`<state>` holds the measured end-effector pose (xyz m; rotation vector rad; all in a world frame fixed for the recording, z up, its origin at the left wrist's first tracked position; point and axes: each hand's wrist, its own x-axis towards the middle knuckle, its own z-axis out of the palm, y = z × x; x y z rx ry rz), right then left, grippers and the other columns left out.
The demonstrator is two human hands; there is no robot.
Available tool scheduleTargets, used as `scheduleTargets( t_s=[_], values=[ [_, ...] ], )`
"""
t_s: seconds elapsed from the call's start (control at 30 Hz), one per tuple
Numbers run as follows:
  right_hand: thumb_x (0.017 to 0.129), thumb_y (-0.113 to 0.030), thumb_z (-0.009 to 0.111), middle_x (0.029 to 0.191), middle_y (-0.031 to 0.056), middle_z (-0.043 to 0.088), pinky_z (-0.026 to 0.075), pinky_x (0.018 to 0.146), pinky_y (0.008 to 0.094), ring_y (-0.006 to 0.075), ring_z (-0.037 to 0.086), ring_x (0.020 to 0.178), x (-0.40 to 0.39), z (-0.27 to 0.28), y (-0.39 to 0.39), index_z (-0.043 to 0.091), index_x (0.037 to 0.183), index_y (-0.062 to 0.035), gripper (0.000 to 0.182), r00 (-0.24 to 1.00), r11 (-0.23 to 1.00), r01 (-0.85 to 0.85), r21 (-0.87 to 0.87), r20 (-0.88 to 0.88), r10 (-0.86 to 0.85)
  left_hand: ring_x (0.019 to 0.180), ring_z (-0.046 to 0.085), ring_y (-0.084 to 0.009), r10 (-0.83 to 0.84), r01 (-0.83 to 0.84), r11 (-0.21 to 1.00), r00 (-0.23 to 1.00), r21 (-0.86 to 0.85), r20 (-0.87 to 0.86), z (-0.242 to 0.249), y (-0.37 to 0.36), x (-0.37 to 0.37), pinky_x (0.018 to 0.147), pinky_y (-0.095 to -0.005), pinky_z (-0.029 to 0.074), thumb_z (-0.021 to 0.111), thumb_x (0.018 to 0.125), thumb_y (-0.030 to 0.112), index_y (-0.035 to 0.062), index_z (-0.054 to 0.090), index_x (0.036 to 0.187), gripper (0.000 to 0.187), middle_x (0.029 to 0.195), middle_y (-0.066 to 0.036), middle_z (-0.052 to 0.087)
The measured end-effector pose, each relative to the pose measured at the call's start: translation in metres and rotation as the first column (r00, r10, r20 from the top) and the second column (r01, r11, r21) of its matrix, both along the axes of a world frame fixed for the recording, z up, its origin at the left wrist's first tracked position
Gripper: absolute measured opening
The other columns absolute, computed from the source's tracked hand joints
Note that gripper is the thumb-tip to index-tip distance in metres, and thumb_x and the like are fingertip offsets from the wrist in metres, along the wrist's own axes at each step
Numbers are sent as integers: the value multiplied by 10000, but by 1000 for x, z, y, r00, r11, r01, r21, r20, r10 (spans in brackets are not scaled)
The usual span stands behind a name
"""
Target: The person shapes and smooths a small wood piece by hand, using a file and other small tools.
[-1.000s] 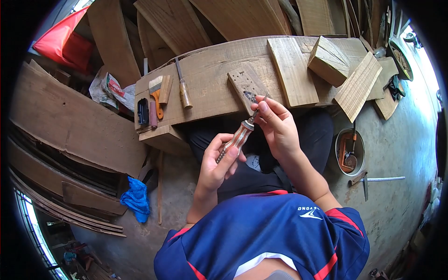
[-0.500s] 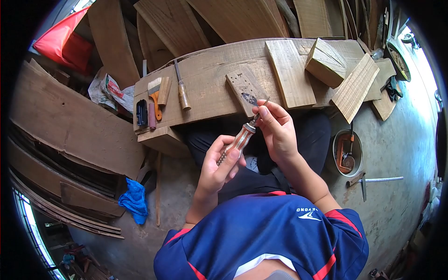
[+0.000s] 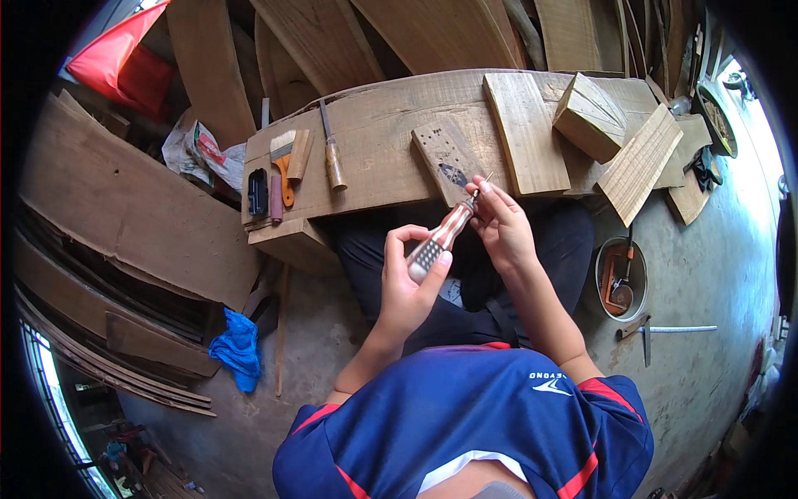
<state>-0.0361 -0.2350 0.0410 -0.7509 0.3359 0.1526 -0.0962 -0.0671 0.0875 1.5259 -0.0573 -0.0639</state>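
Head view: left hand (image 3: pixel 407 287) and right hand (image 3: pixel 504 226) hold a striped tool (image 3: pixel 454 224) mid-frame; a bucket (image 3: pixel 638 270) at right has an orange tool (image 3: pixel 610 270) inside

The blue shirt (image 3: pixel 453 407) reads "EYOND" (image 3: pixel 546 375), upside down.

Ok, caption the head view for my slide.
Left hand and right hand hold a striped-handled tool at a wooden bench bearing a paintbrush.

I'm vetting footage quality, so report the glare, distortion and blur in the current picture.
Head view: glare washes the floor at right; head view: fisheye distortion bows the bench and leaves black corners; head view: the striped handle looks slightly soft, cause unclear.
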Motion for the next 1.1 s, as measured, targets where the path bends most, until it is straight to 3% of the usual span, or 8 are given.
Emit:
scheduleTargets(
  t_s=[0.1, 0.27, 0.43, 0.67, 0.9, 1.1],
  values=[
    [973, -323, 618, 1087, -27, 699, 405, 810, 281, 74, 581, 870, 2, -23, 2, 667, 1205, -137, 301, 983, 991, -110, 76, -141, 120, 766, 562, -60, 35, -27, 989, 998, -145, 51, -6, 2, 2, 597, -183, 476, 625, 935, 31, 46, 438, 1227, 347, 1070, -78, 577],
    [968, -341, 617, 996, -53, 668, 424, 805, 278, 85, 563, 853, 1, -38, 17, 691, 1178, -172, 279, 941, 963, -181, 201, -248, 229, 841, 606, -86, 127, -123, 992, 977, -34, 173, -10, 12, 7, 694, -210, 548, 621, 941, 6, 13, 446, 1301, 400, 1212, -106, 574],
    [985, -321, 584, 1021, -44, 667, 438, 787, 276, 96, 570, 840, 9, -38, 26, 672, 1215, -175, 287, 942, 937, -214, 275, -196, 273, 880, 627, -107, 147, -169, 984, 950, 59, 276, -15, 17, 16, 747, -226, 565, 607, 949, -13, -2, 435, 1338, 426, 1280, -138, 564],
    [986, -201, 423, 1086, 4, 660, 469, 802, 296, 126, 591, 859, 14, -40, 31, 545, 1381, -180, 414, 939, 905, -276, 324, -112, 326, 955, 635, -116, 74, -152, 967, 935, 203, 346, -14, 14, 31, 757, -230, 569, 617, 934, -38, -13, 473, 1330, 422, 1278, -147, 578],
    [964, -220, 433, 1203, 70, 658, 477, 814, 324, 144, 604, 869, 18, -44, 26, 464, 1427, -201, 464, 912, 875, -390, 288, -14, 411, 885, 664, -124, 34, -204, 917, 896, 343, 442, -8, 6, 50, 710, -233, 573, 659, 904, -38, -17, 520, 1322, 441, 1179, -123, 641],
    [994, -277, 423, 1172, 126, 672, 479, 810, 330, 150, 616, 850, 19, -44, 22, 481, 1398, -176, 420, 900, 873, -414, 257, -32, 435, 865, 670, -123, -37, -240, 861, 850, 449, 526, -1, 2, 80, 690, -239, 566, 690, 892, -5, 28, 546, 1368, 499, 1126, -119, 645]
  ],
)
